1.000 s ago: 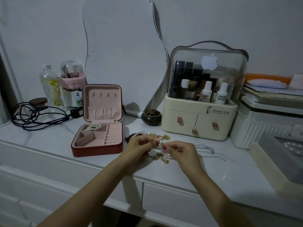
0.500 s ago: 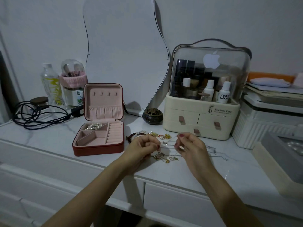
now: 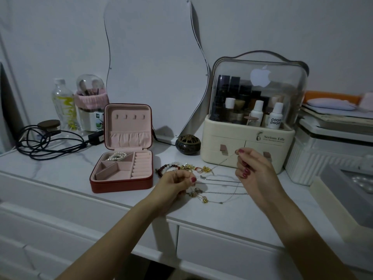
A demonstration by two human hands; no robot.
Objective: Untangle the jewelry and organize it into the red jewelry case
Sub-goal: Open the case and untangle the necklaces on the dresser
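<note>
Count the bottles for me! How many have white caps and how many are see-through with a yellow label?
White-capped bottles inside the clear-lidded makeup box: 3
See-through bottle with yellow label at the back left: 1
Total: 4

The red jewelry case [image 3: 121, 183] has a matt, leather-like shell and a soft pink velvety lining. The thin chain [image 3: 223, 163] looks like fine silvery metal. At two o'clock, the cosmetics organizer [image 3: 248, 146] is smooth cream plastic under a glossy clear lid. The tabletop [image 3: 60, 170] is smooth white marble-look.
</note>
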